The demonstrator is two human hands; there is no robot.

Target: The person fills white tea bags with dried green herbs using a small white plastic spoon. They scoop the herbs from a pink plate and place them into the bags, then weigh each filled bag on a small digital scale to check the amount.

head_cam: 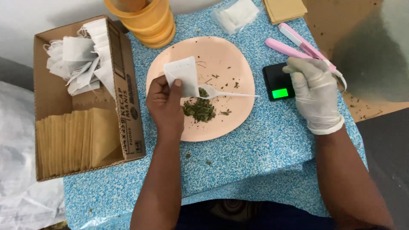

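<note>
My left hand (165, 103) holds a small white paper sachet (182, 73) upright over a pink plate (221, 51). On the plate lies a pile of dried green herbs (199, 109) and a white plastic spoon (226, 93) with some herbs in its bowl. My right hand (314, 91), in a white glove, rests on the edge of a small black digital scale (277, 81) with a lit green display, next to a pink hair-iron-like sealer (298, 44). Nothing is gripped in the right hand.
A cardboard box (128, 106) at the left holds white sachets (81, 59) and brown paper envelopes (76, 142). Stacked orange cups (149, 21) stand behind the plate. A clear bag of white sachets (235, 15) and brown envelopes (284, 8) lie at the back. The table has a blue speckled cover (255, 145).
</note>
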